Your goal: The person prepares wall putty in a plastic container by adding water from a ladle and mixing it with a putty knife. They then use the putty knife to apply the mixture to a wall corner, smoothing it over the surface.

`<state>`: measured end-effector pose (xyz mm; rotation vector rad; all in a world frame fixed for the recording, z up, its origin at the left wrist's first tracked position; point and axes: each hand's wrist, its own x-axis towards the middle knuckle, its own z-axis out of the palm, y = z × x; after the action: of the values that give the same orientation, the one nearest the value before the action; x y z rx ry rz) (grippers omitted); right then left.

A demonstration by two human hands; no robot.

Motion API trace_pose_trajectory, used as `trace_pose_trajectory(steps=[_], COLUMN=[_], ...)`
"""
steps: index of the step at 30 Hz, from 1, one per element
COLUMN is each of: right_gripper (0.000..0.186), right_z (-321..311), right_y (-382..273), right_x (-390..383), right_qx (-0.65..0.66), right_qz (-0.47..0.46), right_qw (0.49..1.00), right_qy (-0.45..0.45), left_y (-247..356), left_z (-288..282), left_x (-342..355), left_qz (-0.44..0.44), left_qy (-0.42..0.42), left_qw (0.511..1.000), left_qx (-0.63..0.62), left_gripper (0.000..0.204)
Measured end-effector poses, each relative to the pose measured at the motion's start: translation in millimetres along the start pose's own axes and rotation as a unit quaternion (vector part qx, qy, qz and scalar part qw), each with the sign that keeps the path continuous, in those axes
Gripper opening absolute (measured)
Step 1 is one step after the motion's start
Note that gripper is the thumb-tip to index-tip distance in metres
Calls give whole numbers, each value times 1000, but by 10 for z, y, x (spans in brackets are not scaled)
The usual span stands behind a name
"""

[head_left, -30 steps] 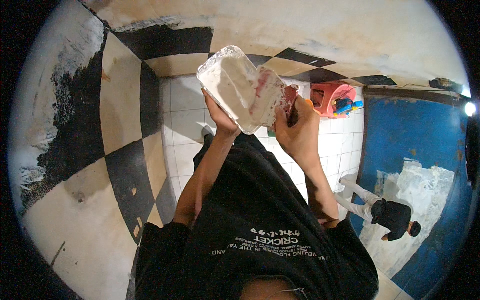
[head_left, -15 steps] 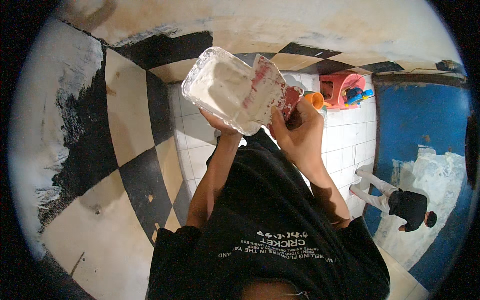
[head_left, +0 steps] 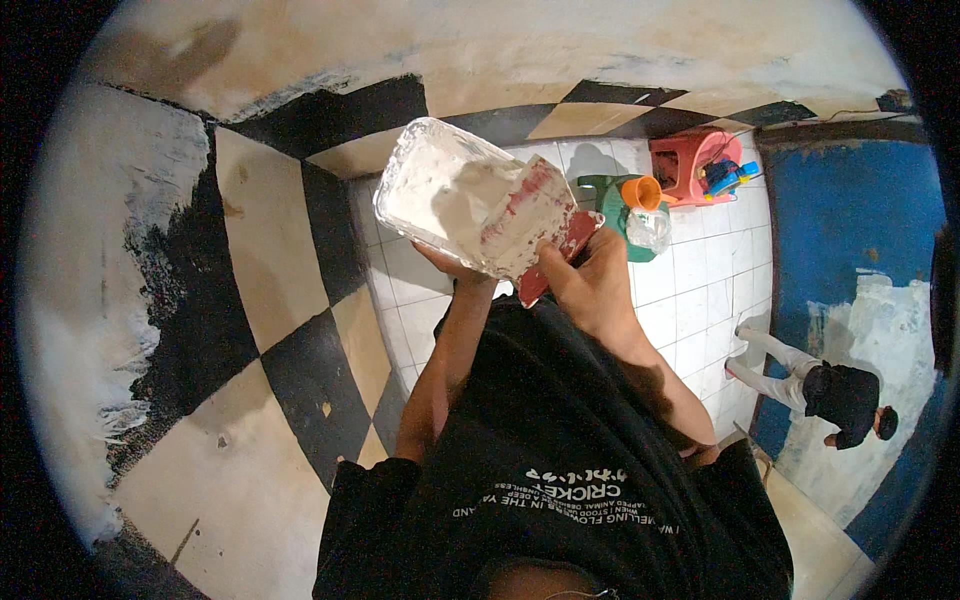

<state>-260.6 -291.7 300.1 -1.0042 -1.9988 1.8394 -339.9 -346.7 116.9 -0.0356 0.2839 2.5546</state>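
My left hand is closed around the underside of a clear plastic tub, its fingers mostly hidden beneath it. Pale, creamy putty coats the inside of the tub. In my right hand is a red putty spreader, gripped by its near edge with the thumb on top. Putty is smeared across the spreader's wide blade. The blade lies over the tub's right end, tilted; whether it touches the rim I cannot tell.
On the white tiled floor stand a green container, an orange cup and a pink stool holding a blue-and-yellow item. Another person is by the blue wall. A checkered wall rises at left.
The tub and spreader sit slightly lower and further right in view. The spreader has tilted, and the green container behind it now shows. Both hands keep their hold.
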Motion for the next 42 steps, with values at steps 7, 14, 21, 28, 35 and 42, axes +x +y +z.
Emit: trace_pose_trajectory(steps=[7,14,21,28,35,42], right_gripper=[8,16,41,39,30,30], right_z=[86,-372,-817,-908,-1052,-1216], right_y=[90,-294,-527,-506,-470,-581], right_x=[76,310,580,543,491,363], right_qx=[25,-227,-314,-344,-340,-343], right_qz=[-42,-358,-479,-568,-589,-570], right_qw=[998,904,794,716,699,711], right_qy=[35,-47,-204,-214,-223,-225], left_y=[-160,37,320,586,573,571], left_z=[41,455,317,843,899,933], left_x=[-126,-71,53,-32,-43,-115], left_qz=[38,-52,-272,-167,-246,-235], left_qy=[55,47,64,101,77,49], left_qw=[995,996,960,979,966,971], left_qx=[81,-50,-8,64,-20,-4], left_gripper=[77,67,58,45,45,41])
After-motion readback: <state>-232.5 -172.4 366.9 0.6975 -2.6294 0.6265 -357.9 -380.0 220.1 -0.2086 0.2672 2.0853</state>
